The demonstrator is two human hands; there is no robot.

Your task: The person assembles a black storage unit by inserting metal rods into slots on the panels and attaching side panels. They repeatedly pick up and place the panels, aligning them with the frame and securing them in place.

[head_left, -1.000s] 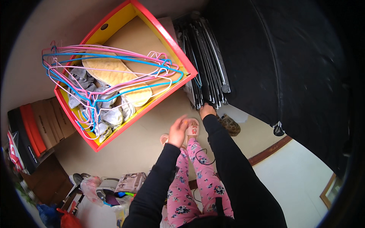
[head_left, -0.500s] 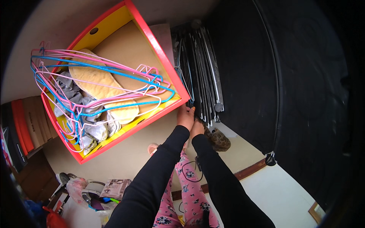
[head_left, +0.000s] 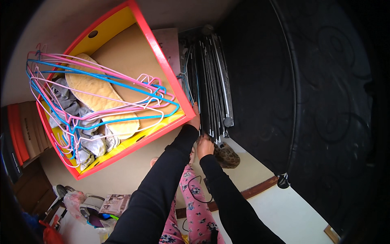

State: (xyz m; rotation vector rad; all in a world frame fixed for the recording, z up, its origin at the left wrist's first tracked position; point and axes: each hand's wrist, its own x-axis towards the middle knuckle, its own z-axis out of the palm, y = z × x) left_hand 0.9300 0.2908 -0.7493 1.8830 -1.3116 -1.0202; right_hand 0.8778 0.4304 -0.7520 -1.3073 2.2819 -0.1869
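1. The right hand [head_left: 205, 148] curls at the near end of a bundle of dark bars [head_left: 212, 91], perhaps steadying it; its grip is unclear.
2. The left hand [head_left: 196, 118] lies just beyond, its closure hidden.
3. The bundle sits between red box [head_left: 164, 64] and black fabric [head_left: 260, 81], seemingly for support.

Dressed in plain black long sleeves [head_left: 158, 183], close-fitting and reaching the wrists, with left hand [head_left: 195, 119] and right hand [head_left: 205, 147] bare. Wears pink trousers [head_left: 195, 195] printed with scattered flower sprigs in dark blue and white, plus pale pink slippers [head_left: 154, 162], mostly hidden. Carries a thin black cable [head_left: 199, 201], looping loosely over the trouser leg.
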